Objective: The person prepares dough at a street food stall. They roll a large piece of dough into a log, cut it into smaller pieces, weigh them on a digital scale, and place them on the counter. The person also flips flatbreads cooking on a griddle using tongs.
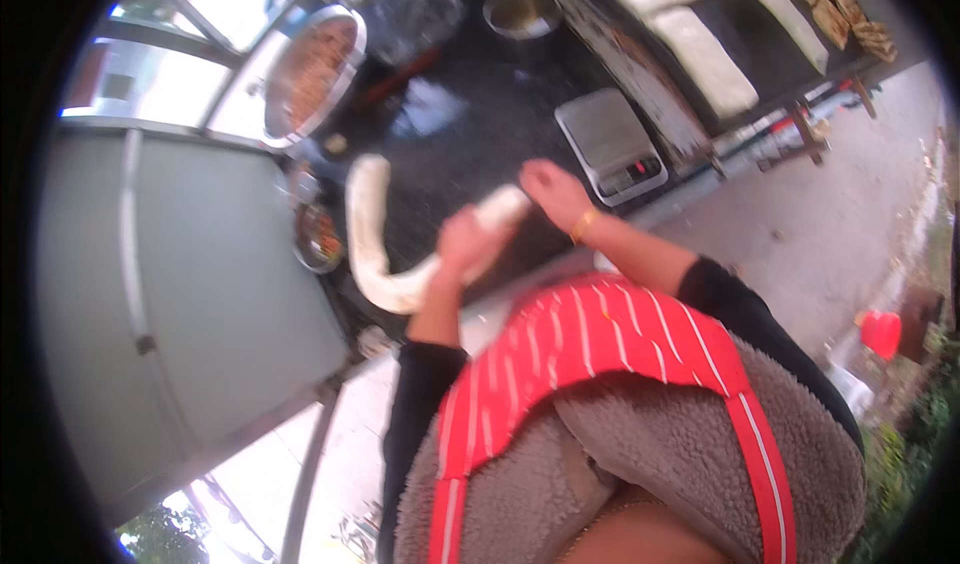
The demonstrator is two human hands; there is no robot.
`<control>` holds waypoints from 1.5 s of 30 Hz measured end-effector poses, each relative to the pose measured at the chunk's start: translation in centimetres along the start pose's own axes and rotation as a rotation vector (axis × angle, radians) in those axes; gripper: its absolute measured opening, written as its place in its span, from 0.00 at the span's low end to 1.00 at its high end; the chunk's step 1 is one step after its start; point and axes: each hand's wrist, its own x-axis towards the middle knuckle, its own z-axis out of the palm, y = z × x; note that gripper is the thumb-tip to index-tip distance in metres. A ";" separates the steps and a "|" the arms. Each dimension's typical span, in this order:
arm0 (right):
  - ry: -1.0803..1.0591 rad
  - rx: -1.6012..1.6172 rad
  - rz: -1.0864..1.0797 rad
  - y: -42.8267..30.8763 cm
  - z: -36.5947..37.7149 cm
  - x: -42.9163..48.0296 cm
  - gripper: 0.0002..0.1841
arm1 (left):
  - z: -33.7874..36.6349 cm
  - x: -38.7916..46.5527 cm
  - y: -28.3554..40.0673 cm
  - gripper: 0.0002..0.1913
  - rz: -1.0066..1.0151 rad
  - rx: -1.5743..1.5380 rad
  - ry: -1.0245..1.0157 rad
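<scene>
A long, thick rope of pale dough (367, 226) lies bent like a hook on the dark worktop (480, 121). My left hand (472, 241) is wrapped around the dough near its right end, which sticks out past the fingers. Close to that end is my right hand (551, 189), its fingers curled; blur hides whether it pinches a bit of dough. Just beyond my right hand sits a digital kitchen scale (611, 140) with a bare metal platform.
A metal basin of crumbly brown filling (319, 76) stands at the upper left, above a small bowl (322, 241). A bowl of yellowish liquid (523, 12) is at the back. On the right, a griddle (720, 38) bears flat dough strips (705, 61) and browned pastries (832, 8).
</scene>
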 end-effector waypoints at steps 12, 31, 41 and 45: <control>-0.113 -0.165 0.159 -0.4 4.5 3.1 0.18 | 1.6 -1.2 1.7 0.45 0.401 0.056 0.622; -0.253 -0.547 -0.083 4.1 4.3 4.5 0.19 | 4.9 -1.2 2.6 0.61 0.363 0.015 0.511; -0.204 -0.358 0.084 4.9 3.0 2.8 0.17 | 5.2 -0.1 3.4 0.41 0.182 0.032 0.241; -0.368 -0.816 -0.288 5.1 2.1 2.9 0.18 | 6.2 -0.5 3.6 0.40 0.514 0.163 0.678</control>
